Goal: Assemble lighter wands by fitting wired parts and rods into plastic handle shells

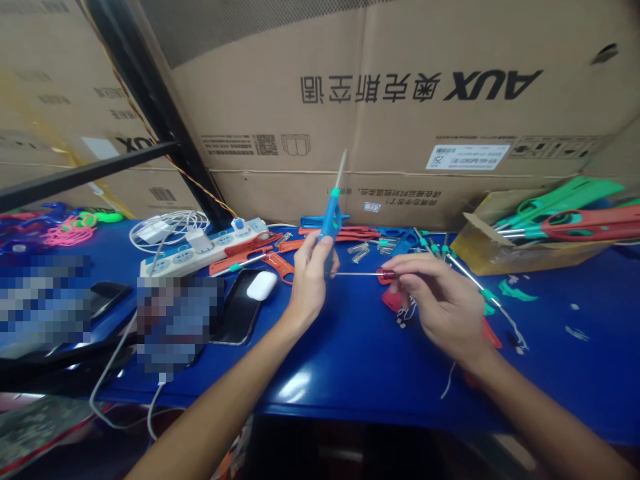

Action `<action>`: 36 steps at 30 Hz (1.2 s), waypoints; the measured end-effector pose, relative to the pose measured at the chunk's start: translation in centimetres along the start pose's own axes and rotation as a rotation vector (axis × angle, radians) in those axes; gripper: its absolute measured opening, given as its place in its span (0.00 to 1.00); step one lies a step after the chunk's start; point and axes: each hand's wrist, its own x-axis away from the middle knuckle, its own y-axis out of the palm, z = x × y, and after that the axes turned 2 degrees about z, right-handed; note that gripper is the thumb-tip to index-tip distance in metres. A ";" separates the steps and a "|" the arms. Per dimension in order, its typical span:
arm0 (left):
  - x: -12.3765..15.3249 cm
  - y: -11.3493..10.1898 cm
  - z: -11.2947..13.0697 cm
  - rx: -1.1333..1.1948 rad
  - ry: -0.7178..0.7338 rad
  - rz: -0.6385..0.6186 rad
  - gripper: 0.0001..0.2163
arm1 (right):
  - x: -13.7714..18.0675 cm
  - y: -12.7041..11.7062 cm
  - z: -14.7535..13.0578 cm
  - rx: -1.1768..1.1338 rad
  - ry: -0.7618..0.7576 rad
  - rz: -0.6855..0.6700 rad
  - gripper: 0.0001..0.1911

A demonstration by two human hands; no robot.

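Observation:
My left hand (311, 277) is closed around a blue long-nosed lighter (330, 215), its metal nozzle pointing up and slightly right. In my right hand (443, 300), a screwdriver (357, 274) with a red handle is pinched between the fingers. Its thin shaft runs level to the left and its tip reaches the lower end of the lighter; whether it sits in a screw is hidden by my left hand. Below my right fingers lies a red plastic piece (391, 300) with short white wires. Orange and blue lighter shells (350, 233) are strewn behind both hands.
An open carton (530, 257) at the right holds green and red lighters (575, 217). A power strip (200, 250) with chargers and cables lies at the left, near phones and a white earbud case (262, 285). Large cardboard boxes (390, 127) stand behind the blue table (350, 380).

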 end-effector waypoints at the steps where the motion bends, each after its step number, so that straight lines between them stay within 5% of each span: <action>1: 0.1 0.0 0.1 -0.007 0.008 0.004 0.14 | -0.1 -0.2 0.1 0.053 -0.034 -0.018 0.08; 13: -0.2 -0.3 0.8 -0.013 0.078 0.025 0.10 | -0.2 -0.4 0.0 0.275 -0.186 -0.147 0.05; 25: -0.2 -0.6 0.6 -0.098 0.133 0.027 0.10 | 0.1 -0.4 0.5 0.170 -0.021 -0.264 0.06; 31: -0.3 -0.8 0.2 -0.167 0.215 0.027 0.08 | 0.1 -0.4 0.5 0.239 0.132 -0.463 0.13; 36: -0.8 -1.3 0.0 -0.181 0.243 0.049 0.08 | 0.5 0.1 0.6 0.136 0.140 -0.357 0.11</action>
